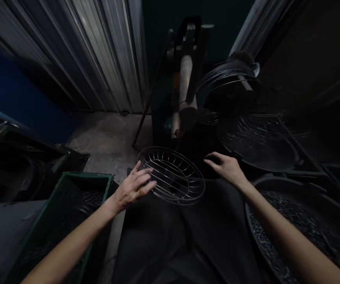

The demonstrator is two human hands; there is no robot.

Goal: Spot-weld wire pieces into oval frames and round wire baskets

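"Left side?"
"Left hand open, fingers spread over wire basket; contact unclear."
"Step?"
"Basket handling, probably; it's between both hands. Shifting it would need fingers closed on the rim."
"Right?"
"Right hand curled, almost pinching, just beside; can't tell if holding anything."

a dim metalworking workshop, shown by a machine, corrugated metal walls and bins of metal pieces.

From the view's centre, the dark-clothed lap at six o'clock bears a round wire rack on its far edge, and the grey floor at nine o'clock shows bare concrete.
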